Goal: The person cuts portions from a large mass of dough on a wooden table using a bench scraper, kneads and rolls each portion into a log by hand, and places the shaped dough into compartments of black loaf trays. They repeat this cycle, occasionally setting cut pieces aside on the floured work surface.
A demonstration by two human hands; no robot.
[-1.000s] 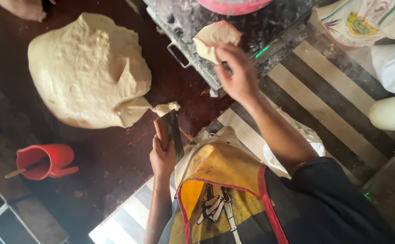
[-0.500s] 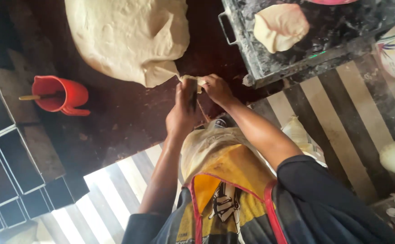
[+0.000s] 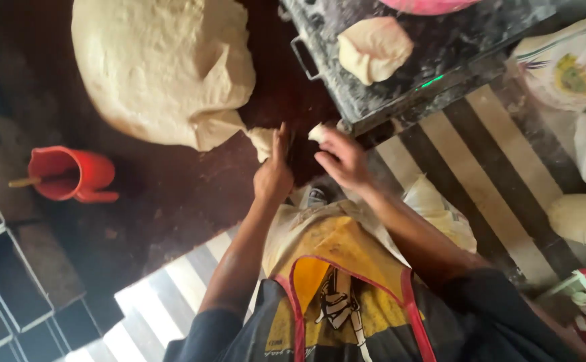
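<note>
A big pale dough mass [image 3: 162,70] lies on the dark table [image 3: 172,201]. The left hand [image 3: 273,175] presses at its tapering near tip, while the right hand [image 3: 342,159] pinches a small dough bit [image 3: 317,132]. A dough lump [image 3: 375,48] sits on the scale [image 3: 454,47]; a red mug [image 3: 71,175] stands left

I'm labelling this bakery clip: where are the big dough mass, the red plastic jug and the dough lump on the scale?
Big pale dough mass [image 3: 158,67], head view, centre of its top.
Red plastic jug [image 3: 78,173], head view, outer side wall.
Pale dough lump on the scale [image 3: 375,48], head view, its middle.
</note>
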